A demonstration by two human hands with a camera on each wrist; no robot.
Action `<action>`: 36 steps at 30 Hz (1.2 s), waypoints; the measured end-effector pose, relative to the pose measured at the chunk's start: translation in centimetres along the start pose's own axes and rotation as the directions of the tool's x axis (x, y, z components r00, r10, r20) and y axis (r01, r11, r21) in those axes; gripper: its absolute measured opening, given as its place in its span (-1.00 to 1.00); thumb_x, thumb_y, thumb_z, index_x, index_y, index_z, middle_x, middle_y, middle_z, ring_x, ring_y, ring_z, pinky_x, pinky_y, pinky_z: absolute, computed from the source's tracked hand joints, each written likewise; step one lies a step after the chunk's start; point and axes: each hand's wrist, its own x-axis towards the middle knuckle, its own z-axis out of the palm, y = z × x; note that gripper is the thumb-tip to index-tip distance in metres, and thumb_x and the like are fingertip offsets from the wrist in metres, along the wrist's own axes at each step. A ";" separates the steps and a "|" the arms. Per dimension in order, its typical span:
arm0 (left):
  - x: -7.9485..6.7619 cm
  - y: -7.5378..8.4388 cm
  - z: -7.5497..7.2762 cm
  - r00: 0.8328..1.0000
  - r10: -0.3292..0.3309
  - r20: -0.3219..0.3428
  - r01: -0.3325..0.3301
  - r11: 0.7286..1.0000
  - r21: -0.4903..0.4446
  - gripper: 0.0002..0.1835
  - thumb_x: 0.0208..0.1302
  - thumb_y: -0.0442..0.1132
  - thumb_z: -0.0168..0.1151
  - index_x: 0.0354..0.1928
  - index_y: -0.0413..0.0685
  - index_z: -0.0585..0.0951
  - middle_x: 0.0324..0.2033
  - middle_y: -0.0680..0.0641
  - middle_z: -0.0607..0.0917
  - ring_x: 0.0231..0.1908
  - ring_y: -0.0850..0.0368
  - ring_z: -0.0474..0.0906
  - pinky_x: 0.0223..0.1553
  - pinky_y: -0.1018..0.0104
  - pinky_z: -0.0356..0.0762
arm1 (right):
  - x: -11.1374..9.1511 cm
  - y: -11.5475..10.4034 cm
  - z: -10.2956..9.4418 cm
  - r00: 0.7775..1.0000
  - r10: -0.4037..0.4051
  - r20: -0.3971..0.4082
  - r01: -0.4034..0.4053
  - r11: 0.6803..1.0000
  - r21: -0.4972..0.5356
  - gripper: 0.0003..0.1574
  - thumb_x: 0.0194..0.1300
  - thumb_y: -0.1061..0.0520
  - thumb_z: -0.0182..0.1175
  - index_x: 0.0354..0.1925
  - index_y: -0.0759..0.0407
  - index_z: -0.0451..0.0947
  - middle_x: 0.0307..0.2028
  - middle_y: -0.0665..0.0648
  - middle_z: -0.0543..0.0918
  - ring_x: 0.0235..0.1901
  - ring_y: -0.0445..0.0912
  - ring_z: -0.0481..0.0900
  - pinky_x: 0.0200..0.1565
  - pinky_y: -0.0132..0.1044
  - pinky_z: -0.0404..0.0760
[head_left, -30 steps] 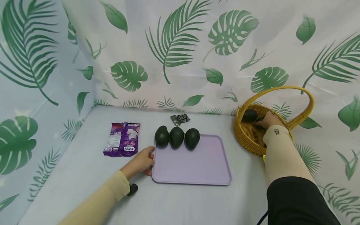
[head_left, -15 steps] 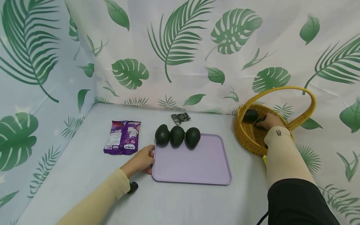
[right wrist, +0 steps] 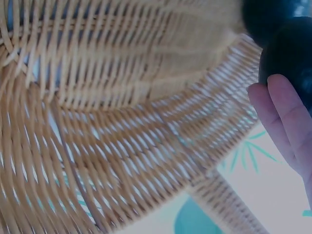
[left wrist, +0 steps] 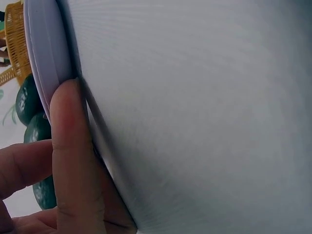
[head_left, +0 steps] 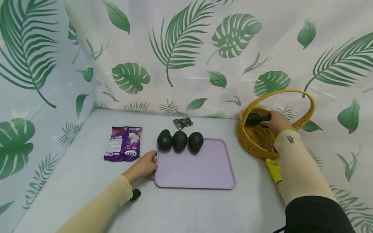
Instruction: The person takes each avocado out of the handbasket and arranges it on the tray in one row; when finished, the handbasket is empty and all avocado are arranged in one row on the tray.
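My left hand [head_left: 144, 166] grips the left edge of a lilac tray [head_left: 195, 171]; the left wrist view shows a finger [left wrist: 73, 146] against the tray's side. Three dark green avocados [head_left: 179, 141] sit in a row along the tray's far edge, at its left. At the right, my right hand [head_left: 276, 121] reaches into a yellow wicker basket [head_left: 243, 137] and holds an avocado [right wrist: 287, 58] with its fingertips. Another avocado [head_left: 252, 119] lies right beside it in the basket. My sleeve hides part of the basket's near side.
A purple snack bag [head_left: 123, 144] lies left of the tray. Small black wrappers [head_left: 183, 122] are behind it. A yellow packet [head_left: 274, 171] lies partly under my right forearm. The basket's tall handle [head_left: 310, 111] arches over its opening, close to the leaf-print curtain.
My right hand has shifted up a little inside the basket with the avocado. More of the yellow packet shows beside the forearm. The left hand stays at the tray's edge.
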 end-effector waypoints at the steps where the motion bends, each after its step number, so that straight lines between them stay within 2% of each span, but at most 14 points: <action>1: 0.0 0.0 0.0 1.000 0.002 0.001 -0.002 1.000 0.002 -0.25 0.09 -0.59 0.00 0.43 -0.35 0.21 -0.31 -0.15 0.38 -0.36 -0.01 0.49 -0.60 0.18 0.76 | -0.3 -0.3 -0.1 1.000 -0.005 -0.007 0.005 1.000 0.003 -0.06 0.38 -0.11 0.17 0.38 0.52 0.10 0.19 0.61 0.30 0.11 0.42 0.35 0.12 0.36 0.47; 4: -0.2 0.1 0.0 1.000 0.004 0.004 -0.004 1.000 0.007 -0.25 0.10 -0.58 0.00 0.43 -0.36 0.21 -0.31 -0.16 0.38 -0.36 -0.02 0.50 -0.60 0.18 0.75 | -1.1 -0.8 -0.5 0.999 -0.027 -0.027 0.027 1.000 -0.002 -0.04 0.39 -0.11 0.16 0.41 0.49 0.06 0.24 0.62 0.25 0.18 0.46 0.29 0.18 0.41 0.41; 12: -0.1 -0.1 0.1 1.000 0.001 0.001 -0.001 1.000 0.011 -0.25 0.09 -0.58 0.01 0.42 -0.36 0.21 -0.29 -0.16 0.39 -0.37 -0.02 0.51 -0.59 0.19 0.75 | -3.9 -2.3 -1.3 0.991 -0.111 -0.076 0.110 0.994 -0.019 0.00 0.39 -0.19 0.14 0.45 0.41 0.05 0.25 0.62 0.23 0.20 0.49 0.26 0.17 0.44 0.40; 19: 0.2 -0.1 0.0 1.000 0.004 0.016 -0.004 1.000 0.010 -0.24 0.10 -0.58 0.01 0.44 -0.36 0.19 -0.29 -0.17 0.38 -0.38 -0.01 0.51 -0.58 0.18 0.76 | -7.4 -4.1 -1.4 0.977 -0.183 -0.108 0.180 0.983 -0.037 0.03 0.36 -0.25 0.16 0.49 0.29 0.03 0.33 0.65 0.10 0.29 0.54 0.09 0.24 0.54 0.21; 23: 0.2 -0.2 -0.1 1.000 0.000 0.012 0.000 1.000 0.014 -0.23 0.09 -0.58 0.00 0.44 -0.36 0.18 -0.30 -0.16 0.37 -0.40 0.01 0.49 -0.58 0.19 0.76 | -9.0 -5.9 -1.1 0.961 -0.240 -0.134 0.237 0.971 -0.038 0.00 0.35 -0.23 0.19 0.49 0.21 0.07 0.37 0.63 0.05 0.31 0.54 0.08 0.25 0.56 0.19; 29: 0.0 -0.1 -0.1 1.000 0.001 0.019 -0.001 1.000 0.004 -0.23 0.09 -0.58 0.00 0.44 -0.37 0.17 -0.31 -0.15 0.36 -0.40 0.02 0.47 -0.59 0.19 0.75 | -10.6 -9.0 0.7 0.909 -0.380 -0.170 0.385 0.923 -0.005 -0.18 0.31 -0.07 0.29 0.39 0.18 0.25 0.32 0.55 0.18 0.20 0.45 0.30 0.14 0.46 0.43; 31: 0.0 -0.1 -0.1 1.000 0.006 0.020 -0.006 1.000 0.001 -0.23 0.08 -0.59 -0.01 0.44 -0.38 0.17 -0.31 -0.15 0.36 -0.40 0.02 0.47 -0.59 0.18 0.76 | -10.5 -10.0 2.1 0.885 -0.433 -0.170 0.441 0.898 0.007 -0.21 0.29 -0.03 0.33 0.37 0.16 0.30 0.30 0.49 0.23 0.14 0.39 0.40 0.10 0.38 0.52; 36: 0.1 -0.1 0.1 1.000 0.005 0.016 -0.005 1.000 -0.005 -0.23 0.08 -0.58 -0.01 0.44 -0.38 0.17 -0.31 -0.14 0.36 -0.40 0.03 0.45 -0.58 0.18 0.76 | -9.3 -12.0 6.8 0.806 -0.579 -0.124 0.585 0.811 0.019 -0.23 0.23 0.06 0.38 0.34 0.14 0.36 0.28 0.37 0.30 0.13 0.26 0.47 0.03 0.14 0.69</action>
